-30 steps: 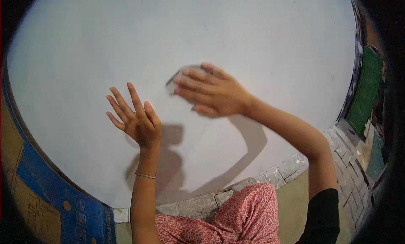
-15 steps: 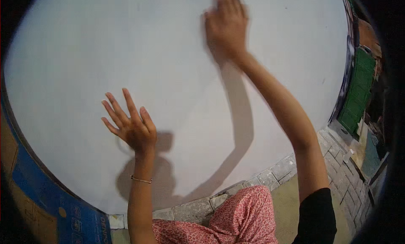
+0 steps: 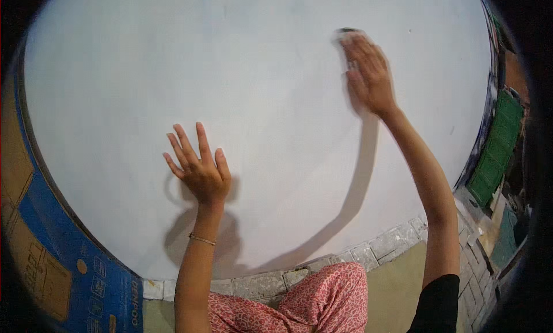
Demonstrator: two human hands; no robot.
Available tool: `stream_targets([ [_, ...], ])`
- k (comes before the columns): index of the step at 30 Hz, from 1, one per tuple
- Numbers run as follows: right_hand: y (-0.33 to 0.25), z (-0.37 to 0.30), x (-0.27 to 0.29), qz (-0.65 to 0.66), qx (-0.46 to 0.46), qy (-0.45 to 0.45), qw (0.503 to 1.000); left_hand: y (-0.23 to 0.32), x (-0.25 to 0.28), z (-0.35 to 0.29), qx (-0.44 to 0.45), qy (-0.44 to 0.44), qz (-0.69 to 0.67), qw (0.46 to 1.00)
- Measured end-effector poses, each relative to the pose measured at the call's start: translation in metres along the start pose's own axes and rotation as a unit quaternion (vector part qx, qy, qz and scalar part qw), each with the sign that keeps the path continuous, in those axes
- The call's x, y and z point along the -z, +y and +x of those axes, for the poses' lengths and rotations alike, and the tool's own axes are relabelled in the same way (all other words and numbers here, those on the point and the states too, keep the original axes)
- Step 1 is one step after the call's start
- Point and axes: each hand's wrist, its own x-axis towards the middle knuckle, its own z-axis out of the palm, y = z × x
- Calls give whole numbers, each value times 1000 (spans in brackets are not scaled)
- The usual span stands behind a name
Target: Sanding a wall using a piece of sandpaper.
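place: kind unclear — paved | seen: grey pavers (image 3: 476, 267), cardboard box (image 3: 109, 275), white surface (image 3: 276, 97)

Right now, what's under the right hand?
White surface around the right hand; a blurred, dark-edged item peeks out at its tip. The rest is covered; can't identify it.

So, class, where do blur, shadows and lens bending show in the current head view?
Head view: the bare right hand is smeared, while the bare left hand looks sharper; same head view: soft grey shadows fall on the broad, smooth white surface, whose edge bows beside the blue-and-brown cardboard.
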Motion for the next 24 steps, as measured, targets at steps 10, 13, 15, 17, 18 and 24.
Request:
stream_targets([
  [10, 59, -26, -12, 2, -349, 180, 920, 3, -6, -4, 2, -5, -4, 1000],
  [13, -14, -4, -25, 43, -273, 149, 950, 5, -6, -9, 10, -16, -20, 1000],
  [15, -88, 5, -29, 90, -170, 77, 978, -5, -3, -19, 6, -23, -19, 1000],
  [17, -138, 5, -6, 178, 75, -132, 972, -16, -3, -47, 12, -25, -23, 999],
  [18, -150, 6, -13, 245, 197, -247, 916, -17, -1, -63, 11, -25, -31, 999],
  [24, -138, 51, -10, 134, 256, -178, 941, -43, -12, -219, 30, -83, -51, 995],
])
